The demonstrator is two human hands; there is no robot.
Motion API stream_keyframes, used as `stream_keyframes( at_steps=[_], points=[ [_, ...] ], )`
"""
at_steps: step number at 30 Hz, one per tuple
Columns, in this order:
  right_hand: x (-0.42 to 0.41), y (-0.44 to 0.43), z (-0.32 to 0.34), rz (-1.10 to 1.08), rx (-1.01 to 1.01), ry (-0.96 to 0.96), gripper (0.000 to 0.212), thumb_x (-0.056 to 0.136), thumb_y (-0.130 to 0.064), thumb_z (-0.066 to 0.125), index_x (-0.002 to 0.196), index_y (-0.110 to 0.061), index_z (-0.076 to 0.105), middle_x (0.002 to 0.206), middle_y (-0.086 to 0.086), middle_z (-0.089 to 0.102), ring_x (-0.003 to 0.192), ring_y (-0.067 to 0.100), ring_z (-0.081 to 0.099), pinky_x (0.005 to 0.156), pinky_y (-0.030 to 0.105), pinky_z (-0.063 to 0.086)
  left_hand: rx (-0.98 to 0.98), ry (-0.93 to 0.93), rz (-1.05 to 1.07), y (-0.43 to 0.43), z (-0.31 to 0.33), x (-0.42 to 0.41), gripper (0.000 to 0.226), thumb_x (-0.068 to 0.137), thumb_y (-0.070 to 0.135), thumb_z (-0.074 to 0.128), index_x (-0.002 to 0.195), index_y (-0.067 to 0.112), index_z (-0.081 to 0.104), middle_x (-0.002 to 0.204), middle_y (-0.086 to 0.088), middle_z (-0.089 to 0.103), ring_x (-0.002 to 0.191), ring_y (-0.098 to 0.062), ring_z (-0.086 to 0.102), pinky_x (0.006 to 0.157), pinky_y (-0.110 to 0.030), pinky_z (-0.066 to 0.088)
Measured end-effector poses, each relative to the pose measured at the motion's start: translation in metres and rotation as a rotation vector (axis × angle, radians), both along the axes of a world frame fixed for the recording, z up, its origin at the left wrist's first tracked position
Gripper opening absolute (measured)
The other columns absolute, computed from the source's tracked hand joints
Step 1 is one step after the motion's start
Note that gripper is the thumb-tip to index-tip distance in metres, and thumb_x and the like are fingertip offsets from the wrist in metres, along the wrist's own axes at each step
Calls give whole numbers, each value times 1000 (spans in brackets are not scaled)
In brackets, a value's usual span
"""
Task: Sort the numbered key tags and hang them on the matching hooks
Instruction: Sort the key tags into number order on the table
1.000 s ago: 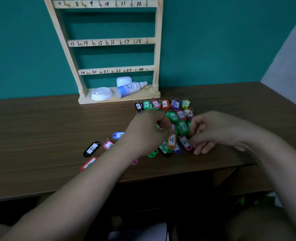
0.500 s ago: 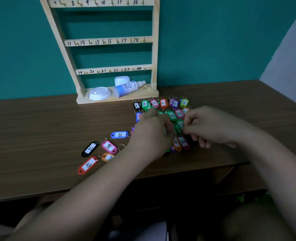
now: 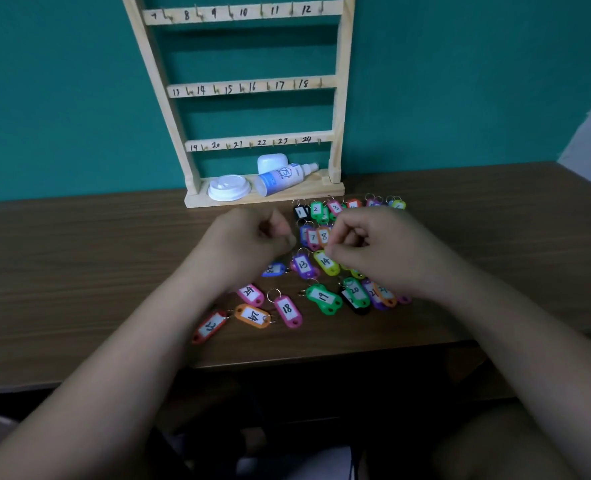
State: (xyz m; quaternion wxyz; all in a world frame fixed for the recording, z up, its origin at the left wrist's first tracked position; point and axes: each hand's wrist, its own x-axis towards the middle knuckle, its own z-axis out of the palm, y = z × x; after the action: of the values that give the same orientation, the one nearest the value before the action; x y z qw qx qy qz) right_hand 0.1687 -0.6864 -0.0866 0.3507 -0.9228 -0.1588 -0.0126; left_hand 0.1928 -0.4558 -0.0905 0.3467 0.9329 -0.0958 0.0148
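Several coloured numbered key tags lie on the wooden table (image 3: 79, 271). Tags 1 (image 3: 300, 212), 2 (image 3: 316, 209) and 3 (image 3: 335, 207) form a back row, with 7 (image 3: 312, 237) and 8 (image 3: 323, 236) below them, then 13 (image 3: 302, 264) and 14 (image 3: 326, 261). Nearer me are 19 (image 3: 323, 296), 20 (image 3: 354, 291) and 18 (image 3: 287, 309). My left hand (image 3: 252, 237) is curled beside tag 7 with no tag visible in it. My right hand (image 3: 373, 247) is curled with its fingertips at the top of tag 14, hiding other tags. The hook rack (image 3: 339, 98) stands behind with bare hooks.
A white lid (image 3: 229, 188), a spray bottle (image 3: 282, 176) and a small white case (image 3: 271, 162) lie on the rack's base. Loose tags lie at front left: a blue one (image 3: 273, 269), a pink one (image 3: 249, 292), an orange one (image 3: 253, 316), a red one (image 3: 211, 326). The table edge runs close in front.
Both hands have moved back toward the rack, uncovering the tags in the middle, now lying in rows. The orange tag my left hand held a second ago is out of it.
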Motion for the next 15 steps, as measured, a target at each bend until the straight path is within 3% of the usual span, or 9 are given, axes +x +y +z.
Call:
stream_keyframes(
  at_steps=[5,8,12,15],
  points=[
    [5,26,-4,54,-10,0,10,94,-26,74,85,-30,72,79,-10,73,76,3,68,74,36,59,21,52,44,42,2,1,7,93,37,75,89,32,74,91,14,72,90,-4,65,78,-26,50],
    [7,40,-5,73,-22,7,9,93,-27,75,86,-31,73,79,-11,74,76,2,68,71,31,57,47,88,41,61,3,0,5,94,38,75,91,33,75,95,15,72,93,-2,64,77,-22,46],
    [10,53,-9,75,-76,10,9,94,-25,74,88,-32,72,79,-13,72,76,-2,65,61,13,44,79,144,-4,79,0,0,6,90,41,79,91,35,77,91,18,74,92,-1,67,79,-23,46],
    [14,61,-13,70,-109,-3,9,93,-25,75,91,-33,73,84,-13,70,77,-2,63,65,16,43,109,186,-33,88,-1,-2,10,88,45,80,91,37,77,87,22,74,88,2,67,80,-23,47]
  ],
)
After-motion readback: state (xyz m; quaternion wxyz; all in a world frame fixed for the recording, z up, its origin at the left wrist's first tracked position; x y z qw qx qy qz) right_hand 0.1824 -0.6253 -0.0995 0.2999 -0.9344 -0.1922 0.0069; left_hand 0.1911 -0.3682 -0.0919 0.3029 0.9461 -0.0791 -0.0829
